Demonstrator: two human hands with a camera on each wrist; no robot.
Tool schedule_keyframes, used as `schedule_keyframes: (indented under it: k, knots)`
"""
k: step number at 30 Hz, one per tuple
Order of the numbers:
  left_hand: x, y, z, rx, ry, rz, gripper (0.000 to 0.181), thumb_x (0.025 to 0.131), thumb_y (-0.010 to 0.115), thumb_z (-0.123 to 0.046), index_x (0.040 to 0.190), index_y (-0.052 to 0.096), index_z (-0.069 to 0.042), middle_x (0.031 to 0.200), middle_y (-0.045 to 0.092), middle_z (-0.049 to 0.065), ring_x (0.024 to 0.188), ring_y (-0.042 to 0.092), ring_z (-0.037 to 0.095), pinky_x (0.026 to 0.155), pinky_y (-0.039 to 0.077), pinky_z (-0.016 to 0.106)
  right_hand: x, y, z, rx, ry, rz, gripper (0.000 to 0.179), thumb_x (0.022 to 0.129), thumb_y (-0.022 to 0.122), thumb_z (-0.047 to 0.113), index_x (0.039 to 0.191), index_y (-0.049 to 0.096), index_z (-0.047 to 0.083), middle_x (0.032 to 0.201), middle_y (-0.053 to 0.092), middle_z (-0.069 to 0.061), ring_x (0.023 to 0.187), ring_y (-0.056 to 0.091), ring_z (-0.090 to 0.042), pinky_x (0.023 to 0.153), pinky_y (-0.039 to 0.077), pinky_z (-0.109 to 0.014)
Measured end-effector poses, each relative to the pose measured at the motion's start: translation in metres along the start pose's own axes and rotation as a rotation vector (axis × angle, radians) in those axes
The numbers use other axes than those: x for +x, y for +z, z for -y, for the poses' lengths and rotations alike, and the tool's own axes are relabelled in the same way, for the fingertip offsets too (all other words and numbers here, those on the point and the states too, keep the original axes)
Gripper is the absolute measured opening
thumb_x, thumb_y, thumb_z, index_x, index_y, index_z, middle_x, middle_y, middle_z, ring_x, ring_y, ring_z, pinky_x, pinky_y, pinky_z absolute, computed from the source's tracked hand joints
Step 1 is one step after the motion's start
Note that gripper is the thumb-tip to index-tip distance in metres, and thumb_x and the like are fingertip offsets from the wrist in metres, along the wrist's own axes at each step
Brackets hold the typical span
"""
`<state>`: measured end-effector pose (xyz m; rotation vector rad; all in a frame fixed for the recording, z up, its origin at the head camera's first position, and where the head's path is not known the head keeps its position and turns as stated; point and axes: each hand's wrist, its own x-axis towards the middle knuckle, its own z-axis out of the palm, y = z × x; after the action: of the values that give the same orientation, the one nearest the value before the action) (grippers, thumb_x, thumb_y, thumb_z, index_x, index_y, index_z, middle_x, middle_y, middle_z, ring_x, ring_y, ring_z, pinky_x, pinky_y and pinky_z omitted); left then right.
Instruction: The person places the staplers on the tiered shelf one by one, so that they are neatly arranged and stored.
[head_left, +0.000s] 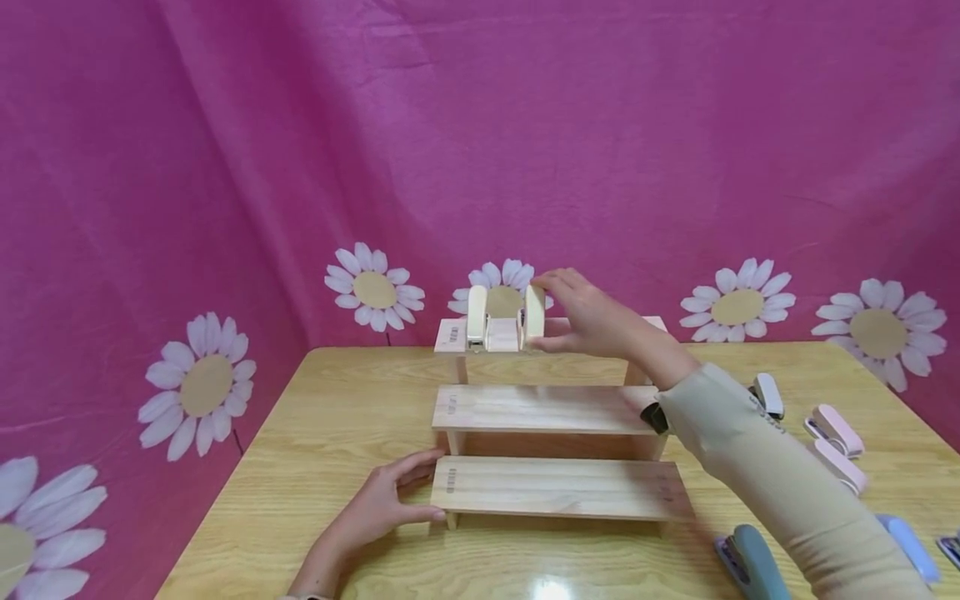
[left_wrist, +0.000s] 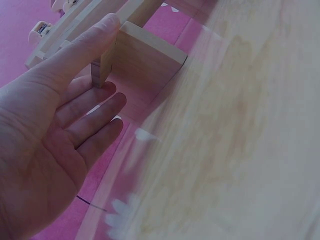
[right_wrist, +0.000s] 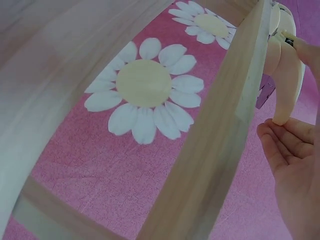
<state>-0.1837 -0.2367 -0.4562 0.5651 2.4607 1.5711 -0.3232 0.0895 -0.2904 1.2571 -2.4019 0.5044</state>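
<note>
A three-tier wooden shelf [head_left: 547, 487] stands on the table. On its top tier are two cream staplers, both upright: the left stapler [head_left: 477, 317] is near the tier's left end. My right hand [head_left: 588, 315] pinches the right stapler [head_left: 534, 317] between the thumb low down and fingers at its top; the right wrist view shows this stapler [right_wrist: 289, 82] at the tier's edge. Down at the left end of the lowest tier, my left hand [head_left: 381, 502] holds the board, thumb at the front corner and fingers behind. The left wrist view shows the thumb [left_wrist: 102, 35] on the wood.
To the right lie a white stapler [head_left: 768, 395], two pink staplers [head_left: 838, 428], a grey-green stapler [head_left: 756, 565] and a blue stapler [head_left: 909, 546]. Another stapler [head_left: 951, 547] is cut off at the right edge. A magenta cloth [head_left: 525, 150] with daisies hangs behind the table [head_left: 360, 400].
</note>
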Motion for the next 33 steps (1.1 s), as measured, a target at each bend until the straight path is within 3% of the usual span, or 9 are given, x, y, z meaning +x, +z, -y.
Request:
schedule_keyframes:
  k: [6, 24, 33]
  knots:
    - [0.0, -0.001, 0.001, 0.013, 0.01, -0.007, 0.079, 0.079, 0.082, -0.028, 0.144, 0.046, -0.002, 0.143, 0.054, 0.019, 0.131, 0.053, 0.036, 0.11, 0.047, 0.043, 0.002, 0.002, 0.0, 0.02, 0.0, 0.013, 0.08, 0.077, 0.083, 0.031, 0.136, 0.046, -0.009, 0.126, 0.055, -0.02, 0.117, 0.051, -0.031, 0.103, 0.052, -0.049]
    - [0.001, -0.001, 0.002, 0.025, 0.008, -0.013, 0.08, 0.078, 0.082, -0.029, 0.144, 0.046, -0.001, 0.144, 0.053, 0.019, 0.131, 0.053, 0.037, 0.11, 0.046, 0.043, 0.002, 0.002, 0.001, 0.062, 0.114, 0.089, 0.084, 0.082, 0.079, 0.034, 0.144, 0.039, -0.006, 0.142, 0.046, -0.025, 0.133, 0.044, -0.039, 0.113, 0.043, -0.056]
    - [0.001, 0.0, 0.002, 0.01, 0.029, -0.013, 0.08, 0.078, 0.082, -0.029, 0.144, 0.046, 0.0, 0.144, 0.053, 0.019, 0.131, 0.052, 0.037, 0.11, 0.047, 0.041, -0.019, -0.014, -0.004, 0.063, 0.133, 0.059, 0.083, 0.082, 0.08, 0.031, 0.147, 0.038, 0.001, 0.147, 0.042, -0.022, 0.137, 0.041, -0.039, 0.112, 0.041, -0.062]
